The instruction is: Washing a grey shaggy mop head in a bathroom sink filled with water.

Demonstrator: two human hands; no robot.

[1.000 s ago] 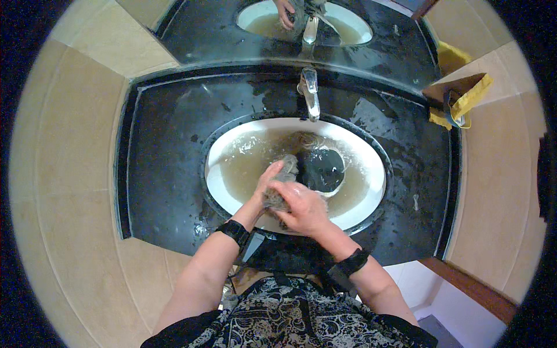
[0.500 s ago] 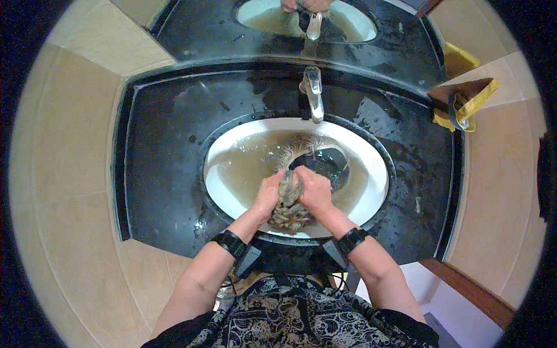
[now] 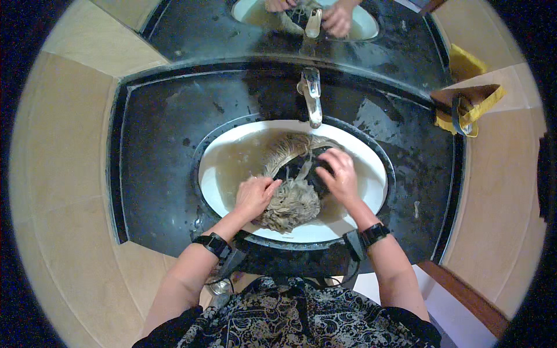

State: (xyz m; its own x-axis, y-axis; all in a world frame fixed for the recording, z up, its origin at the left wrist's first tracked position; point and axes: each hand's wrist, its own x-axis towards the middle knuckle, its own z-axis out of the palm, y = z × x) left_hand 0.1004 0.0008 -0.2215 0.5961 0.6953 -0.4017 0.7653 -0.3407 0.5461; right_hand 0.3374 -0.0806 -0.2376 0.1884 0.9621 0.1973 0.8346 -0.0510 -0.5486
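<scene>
A wet, grey, shaggy mop head (image 3: pixel 293 206) lies in the white oval sink (image 3: pixel 374 200), half in murky brown water (image 3: pixel 232 162). Its strands are bunched at the near side, while a fringed band curves toward the back around a dark inner part. At the left edge of the bunch, my left hand (image 3: pixel 253 197) is closed on the strands, thumb to the right; some fingertips are hidden. My right hand (image 3: pixel 341 178) is open over the right of the sink, fingers spread and bent, holding nothing, close to the dark part.
The chrome faucet (image 3: pixel 312 98) reaches over the sink's back rim. Around it is a wet black countertop (image 3: pixel 156 156), with a mirror (image 3: pixel 203 29) behind. A yellow and brown holder (image 3: pixel 470 110) stands at the right back corner. Beige tiled walls (image 3: pixel 69 145) close both sides.
Both hands were squeezing the twisted mop head together. My right hand has let go and moved right, opening. The left has shifted slightly left, and the bunched strands have loosened and spread.
</scene>
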